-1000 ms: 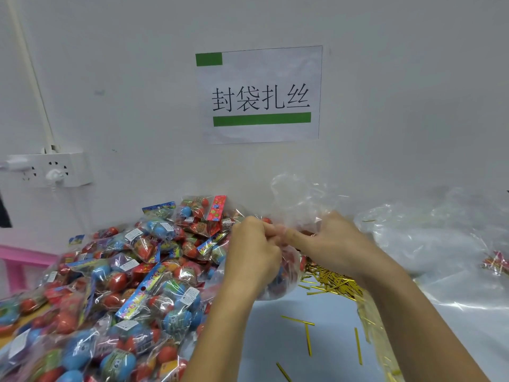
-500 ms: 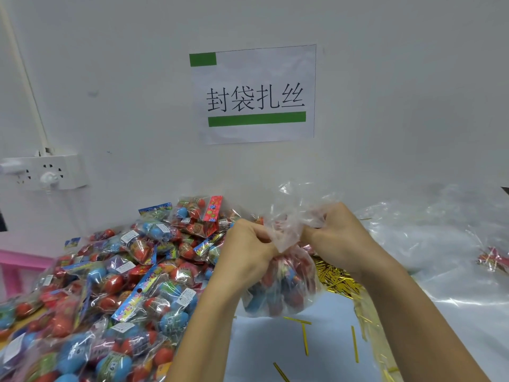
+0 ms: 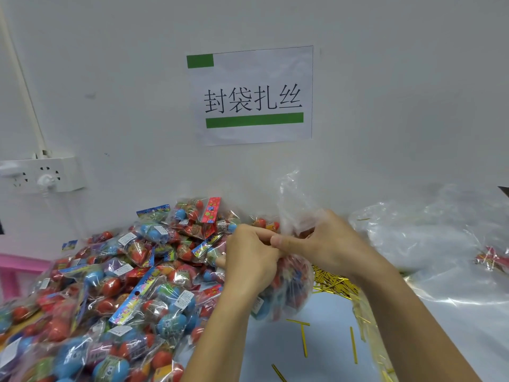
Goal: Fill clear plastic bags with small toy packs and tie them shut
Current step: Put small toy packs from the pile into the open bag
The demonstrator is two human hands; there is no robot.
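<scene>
The hands (image 3: pixel 278 249) have closed together again, pinching the filled bag's (image 3: pixel 286 293) neck.

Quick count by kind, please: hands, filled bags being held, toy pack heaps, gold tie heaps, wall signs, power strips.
Hands: 2, left hand and right hand
Filled bag, held at its neck by both hands: 1
Heap of toy packs: 1
Heap of gold ties: 1
Wall sign: 1
Power strip: 1
Total: 7

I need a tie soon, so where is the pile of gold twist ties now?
In the head view, the pile of gold twist ties lies on the table right of centre, just behind the filled bag and under the right hand.
</scene>
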